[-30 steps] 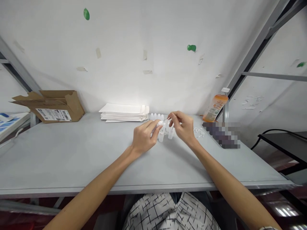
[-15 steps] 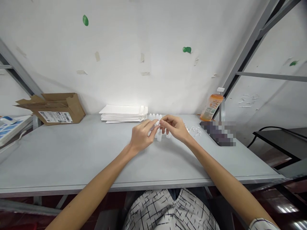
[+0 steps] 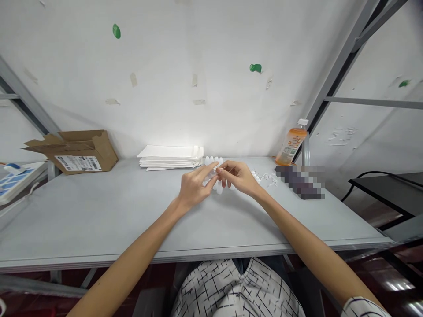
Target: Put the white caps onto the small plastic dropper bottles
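Observation:
Above the grey table, my left hand (image 3: 195, 187) and my right hand (image 3: 240, 177) meet with their fingertips almost touching. My left fingers are closed round a small white piece (image 3: 215, 170), mostly hidden. A thin white strand (image 3: 227, 171) is pinched between my right thumb and fingers. Behind and below the hands are several translucent white bottle-like pieces (image 3: 218, 189), partly covered by my fingers. To the right of my right hand lie small white parts (image 3: 255, 176) and a loose tangle of white strands (image 3: 270, 179).
A stack of flat white cardboard (image 3: 169, 157) lies against the wall. The opened brown box (image 3: 82, 152) stands at the back left. At the back right, an orange drink bottle (image 3: 291, 145) leans near the frame, by a dark blurred object (image 3: 300, 182). The table's front edge (image 3: 211, 254) is near my body.
My right fingertips have shifted slightly left towards my left hand, and more of the thin strand shows. The view has tilted a little.

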